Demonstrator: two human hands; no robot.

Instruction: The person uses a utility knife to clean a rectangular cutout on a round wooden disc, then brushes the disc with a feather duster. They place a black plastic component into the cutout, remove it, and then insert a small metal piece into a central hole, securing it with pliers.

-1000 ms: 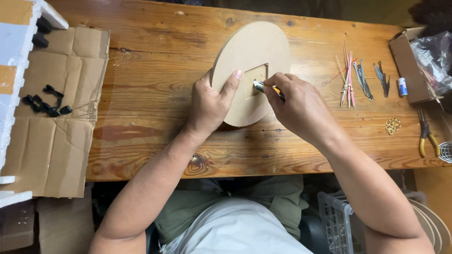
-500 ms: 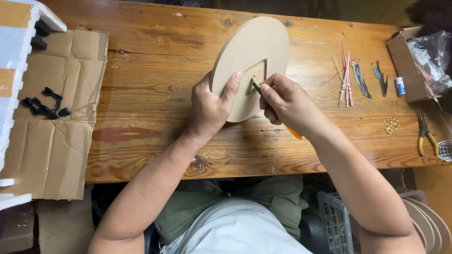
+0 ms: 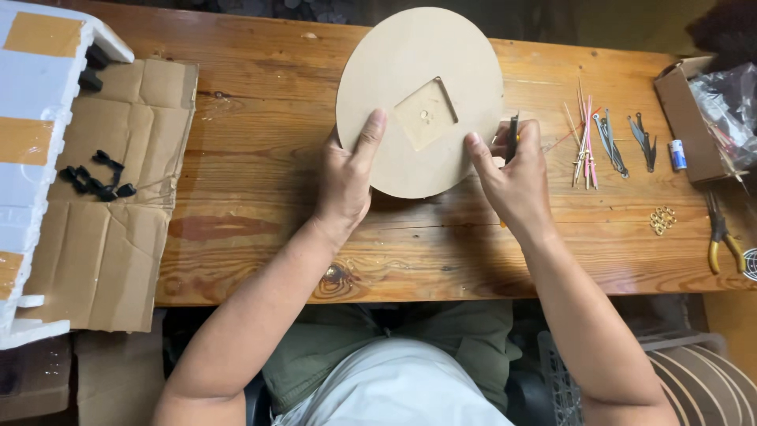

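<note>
1. A round tan board [image 3: 410, 71] with a shallow square recess [image 3: 426, 114] rests on the wooden table [image 3: 260, 63], at the far middle of the scene.
2. Left hand [image 3: 351, 177]: curled on the board's near-left edge, index finger laid flat on its face.
3. Right hand [image 3: 516, 177]: fingers closed around a slim dark tool [image 3: 512, 136] with a bit of yellow showing, thumb pressing the board's right side.
4. Right of the board: a loose row of thin pink, pale and dark metal pieces [image 3: 603, 142]; nearer, a small heap of brass rings [image 3: 662, 219].
5. Far right: open brown cardboard box [image 3: 682, 110] holding a clear plastic bag [image 3: 729, 99]; a small blue-and-white cylinder [image 3: 676, 154] beside it.
6. Right edge: yellow-handled pliers [image 3: 721, 237].
7. Left: flattened brown cardboard [image 3: 110, 252] carrying small black parts [image 3: 98, 175]; a white foam block [image 3: 31, 118] with tan tape patches overlaps it.
</note>
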